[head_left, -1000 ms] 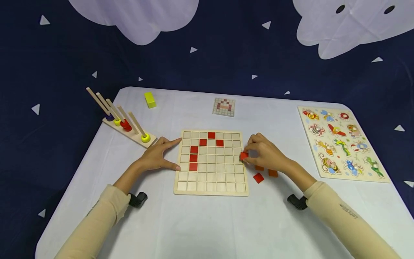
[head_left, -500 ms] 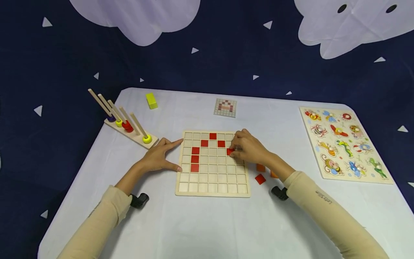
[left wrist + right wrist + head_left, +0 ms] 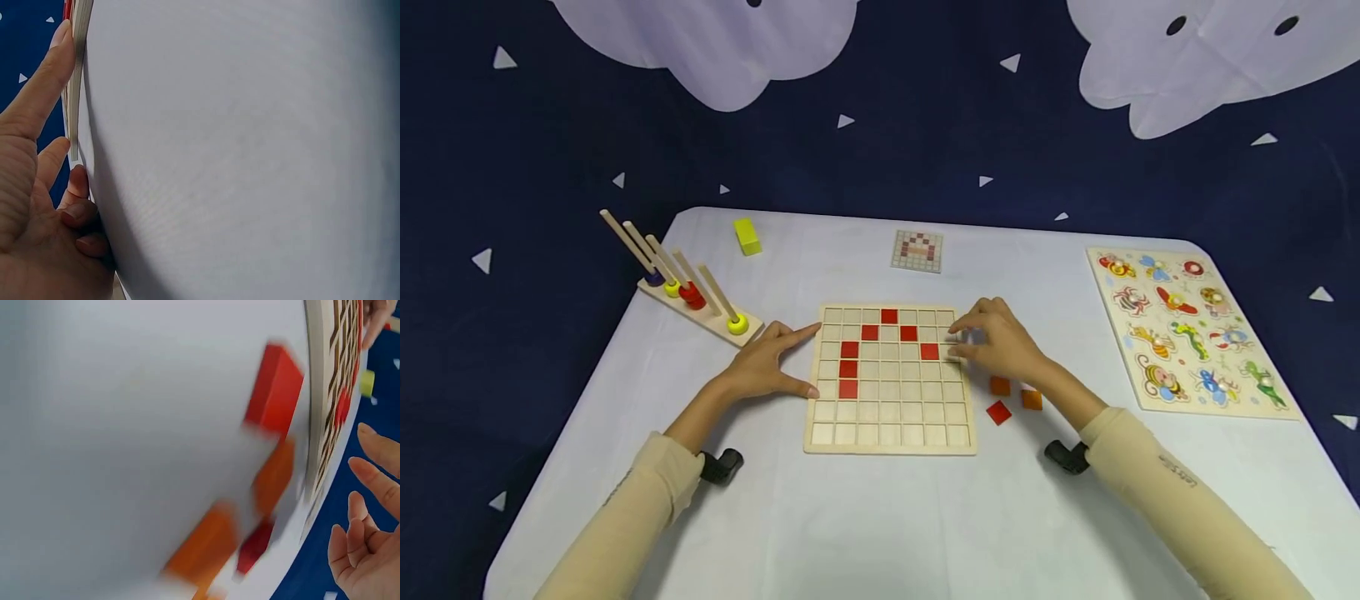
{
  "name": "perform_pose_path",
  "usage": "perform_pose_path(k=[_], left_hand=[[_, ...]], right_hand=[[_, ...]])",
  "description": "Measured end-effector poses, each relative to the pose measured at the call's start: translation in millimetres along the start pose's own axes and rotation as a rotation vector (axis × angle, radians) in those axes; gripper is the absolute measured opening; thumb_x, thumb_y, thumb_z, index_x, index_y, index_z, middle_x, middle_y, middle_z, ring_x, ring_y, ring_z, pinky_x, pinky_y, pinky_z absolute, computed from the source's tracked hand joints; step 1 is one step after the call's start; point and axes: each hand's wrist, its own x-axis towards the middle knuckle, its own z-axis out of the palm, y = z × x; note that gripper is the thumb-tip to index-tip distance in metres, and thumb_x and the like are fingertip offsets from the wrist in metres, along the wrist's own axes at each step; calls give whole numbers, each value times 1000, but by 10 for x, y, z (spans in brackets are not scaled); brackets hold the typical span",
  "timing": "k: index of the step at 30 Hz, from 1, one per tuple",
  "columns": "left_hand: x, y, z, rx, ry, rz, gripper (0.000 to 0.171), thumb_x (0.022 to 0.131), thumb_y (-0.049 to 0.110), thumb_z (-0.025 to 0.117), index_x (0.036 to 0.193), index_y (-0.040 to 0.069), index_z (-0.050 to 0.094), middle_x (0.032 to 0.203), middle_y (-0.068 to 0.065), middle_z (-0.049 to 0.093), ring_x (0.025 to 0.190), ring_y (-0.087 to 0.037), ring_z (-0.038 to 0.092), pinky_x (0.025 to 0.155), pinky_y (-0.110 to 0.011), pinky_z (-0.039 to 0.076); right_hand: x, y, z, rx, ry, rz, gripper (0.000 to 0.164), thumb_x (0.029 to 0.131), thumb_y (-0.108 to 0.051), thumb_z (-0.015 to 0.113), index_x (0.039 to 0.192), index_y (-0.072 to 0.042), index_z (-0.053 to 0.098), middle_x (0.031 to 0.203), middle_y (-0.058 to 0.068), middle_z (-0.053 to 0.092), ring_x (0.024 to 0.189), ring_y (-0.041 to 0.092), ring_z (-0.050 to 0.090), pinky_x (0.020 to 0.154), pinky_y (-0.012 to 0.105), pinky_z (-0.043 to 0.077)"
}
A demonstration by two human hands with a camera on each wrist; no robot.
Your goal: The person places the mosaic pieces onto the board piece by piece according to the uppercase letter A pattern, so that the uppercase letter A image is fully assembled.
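Observation:
In the head view, a wooden grid board (image 3: 891, 435) lies flat on the white table. Red square tiles sit in several of its cells, among them a red tile (image 3: 929, 352) at the right end of the slanting rows. My left hand (image 3: 756, 367) touches the board's left edge with thumb and forefinger spread and straight; its other fingers curl loosely in the left wrist view. Just over the board's right edge hovers my right hand (image 3: 1006, 342), thumb and fingers apart, nothing between them. Below it lie a loose red tile (image 3: 998, 412) and orange tiles (image 3: 1032, 400).
A small card (image 3: 917, 252) with a printed tile pattern lies behind the board. To the left stand a wooden peg rack (image 3: 711, 319) with coloured rings and a yellow block (image 3: 747, 237). An insect peg puzzle (image 3: 1191, 333) lies at the right.
My right hand carried a red tile leftward from beside the board into a right-side cell, let it go, and drew back to the right. The left hand stayed at the board's edge.

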Motion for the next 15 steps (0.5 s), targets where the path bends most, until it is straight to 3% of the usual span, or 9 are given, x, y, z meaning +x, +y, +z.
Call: perform_pose_path(k=[8,15], left_hand=[[4,-8,-13,14,-14,-8,110,62,46,92,155,26,37,113,-9,46,97,-23,43,79,-33,34],[31,-6,4,-2,-16,0,110,62,46,92,155,25,37,110,-10,44,94,-22,41,77,-33,32]], right_hand=[[-379,415,-235,-106,39,75,27,77,-17,84,97,-1,77,96,15,60,91,27,41,76,38,34],[-539,531,-253,-109,38,107,24,76,-19,86,92,-3,78,95,12,58,92,27,40,76,38,33]])
